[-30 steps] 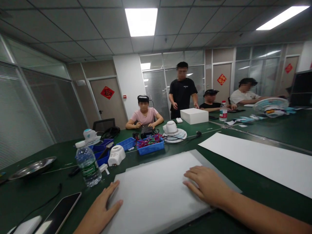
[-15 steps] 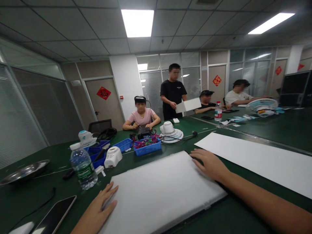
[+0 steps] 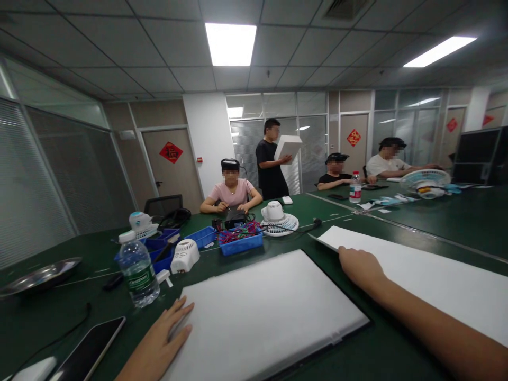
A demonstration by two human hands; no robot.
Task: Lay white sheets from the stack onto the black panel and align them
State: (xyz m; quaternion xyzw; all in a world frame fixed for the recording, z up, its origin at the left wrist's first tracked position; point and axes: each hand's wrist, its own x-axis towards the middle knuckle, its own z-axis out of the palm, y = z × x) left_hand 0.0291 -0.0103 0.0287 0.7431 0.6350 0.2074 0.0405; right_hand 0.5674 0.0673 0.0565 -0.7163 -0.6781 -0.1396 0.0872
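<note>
A flat white rectangular panel [image 3: 270, 312] with a dark edge beneath it lies in front of me; whether it is a lid or a stack of sheets I cannot tell. My left hand [image 3: 170, 330] rests on its left edge, fingers spread. To the right lies a long white sheet [image 3: 428, 275], paper or thin board. Its near left edge is pinched by my right hand [image 3: 361, 267], and the corner there is slightly raised off the green table [image 3: 317, 346]. The right fingertips are partly hidden.
On the left stand a water bottle [image 3: 138, 272], a phone [image 3: 91, 349] and a metal tray [image 3: 39, 275]. Beyond the panel are a blue bin of wires [image 3: 242, 246], a white fan part [image 3: 185, 255] and a small fan [image 3: 280, 219]. Several people are around the table.
My right hand has left the panel's right edge and taken hold of the long sheet's edge, lifting its corner. My left hand has stayed put. A standing person has turned, raising a white box.
</note>
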